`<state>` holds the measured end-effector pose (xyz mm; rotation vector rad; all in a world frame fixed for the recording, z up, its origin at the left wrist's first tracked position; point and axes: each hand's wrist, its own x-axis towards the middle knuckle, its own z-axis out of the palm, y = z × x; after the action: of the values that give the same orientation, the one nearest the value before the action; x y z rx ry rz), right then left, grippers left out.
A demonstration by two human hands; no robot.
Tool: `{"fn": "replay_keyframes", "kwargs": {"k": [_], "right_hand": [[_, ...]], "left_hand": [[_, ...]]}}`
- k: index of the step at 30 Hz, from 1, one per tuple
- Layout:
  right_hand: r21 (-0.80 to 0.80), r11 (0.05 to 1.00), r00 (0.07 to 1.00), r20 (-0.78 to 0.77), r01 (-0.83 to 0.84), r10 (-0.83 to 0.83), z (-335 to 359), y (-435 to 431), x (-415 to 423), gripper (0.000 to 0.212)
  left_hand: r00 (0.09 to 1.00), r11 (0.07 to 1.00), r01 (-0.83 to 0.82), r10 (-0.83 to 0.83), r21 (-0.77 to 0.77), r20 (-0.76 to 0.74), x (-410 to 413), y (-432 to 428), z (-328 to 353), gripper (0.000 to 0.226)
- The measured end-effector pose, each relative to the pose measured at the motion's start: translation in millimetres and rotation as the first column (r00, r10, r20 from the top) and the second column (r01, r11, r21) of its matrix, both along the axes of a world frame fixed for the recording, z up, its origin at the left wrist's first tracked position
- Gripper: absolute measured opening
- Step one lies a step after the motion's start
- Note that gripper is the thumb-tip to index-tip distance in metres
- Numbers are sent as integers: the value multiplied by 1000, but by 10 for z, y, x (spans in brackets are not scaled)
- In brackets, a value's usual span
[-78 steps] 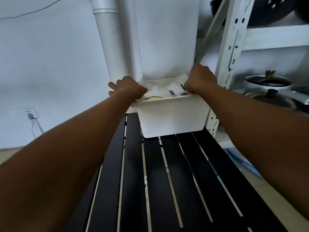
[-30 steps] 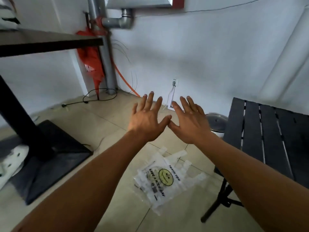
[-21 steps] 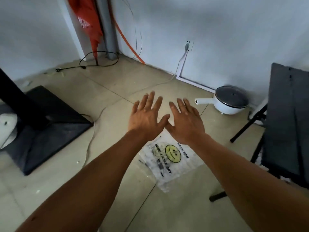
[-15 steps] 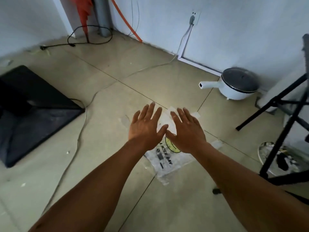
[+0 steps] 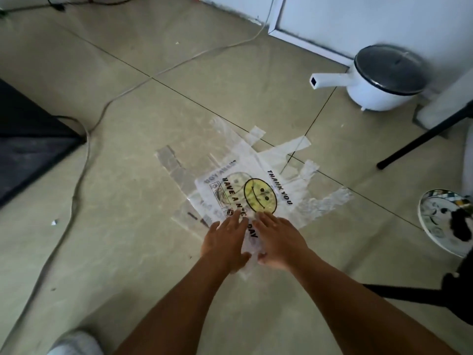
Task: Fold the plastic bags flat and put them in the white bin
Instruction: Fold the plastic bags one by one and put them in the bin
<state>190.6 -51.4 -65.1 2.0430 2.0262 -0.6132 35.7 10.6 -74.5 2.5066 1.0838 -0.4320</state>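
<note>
Several thin, see-through bags (image 5: 256, 190) lie overlapped on the floor (image 5: 128, 252), spread out ahead of our hands. Their handle loops fan away on the far side and toward the right. The top one carries a yellow smiley and black lettering. Our left hand (image 5: 225, 242) and right hand (image 5: 280, 240) sit side by side over the near end of the pile, palms down, fingers straight and close together. The fingertips reach the lettering, and a small bunch of film shows between the two thumbs. Neither hand grips anything, and we cannot tell whether the palms press the film or hover just above it.

We judge this stuff to be almost weightless, limp and slick. It will likely slide on the smooth tile and on its own layers, cling to skin, and puff with trapped air. Flat palms should do the smoothing, stroking away from us toward the handles to push the air out while one hand pins the near edge. For folding or lifting, we would pinch the bottom seam by our thumbs, or gather the handle loops beyond the fingertips, where the film looks doubled. A hard yank could stretch or tear a handle. Peeling one layer off the pile is likely the fiddly part.

The bin is not in view. A pot (image 5: 384, 83) stands well beyond the right hand, a plate (image 5: 435, 226) lies off to its right, and a cable (image 5: 84, 160) runs far to the left of the left hand.
</note>
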Motion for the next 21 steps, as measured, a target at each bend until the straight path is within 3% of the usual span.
{"fn": "replay_keyframes", "kwargs": {"k": [4, 12, 14, 16, 18, 21], "right_hand": [[24, 1000, 1000, -11, 14, -14, -123, -17, 31, 74], [270, 963, 998, -56, 11, 4, -113, -37, 118, 8], [308, 949, 995, -91, 67, -41, -82, -38, 149, 7], [329, 940, 993, -91, 96, -70, -24, -34, 176, 16], [360, 927, 993, -75, 109, -88, 70, -11, 186, 26], [443, 877, 982, -56, 188, -182, 339, 42, 168, 3]], "left_hand": [[999, 996, 39, -38, 80, -11, 24, -73, -168, 89], [996, 977, 68, -80, 204, 50, 40, -102, -45, 34], [992, 968, 45, -73, 248, 105, 26, -91, 53, 25], [978, 965, -3, -52, 261, 203, 12, -45, 130, 27], [911, 964, -48, -65, 260, 407, 7, 30, 153, 26], [750, 948, -134, -93, 289, 655, 12, 159, 353, 14]]}}
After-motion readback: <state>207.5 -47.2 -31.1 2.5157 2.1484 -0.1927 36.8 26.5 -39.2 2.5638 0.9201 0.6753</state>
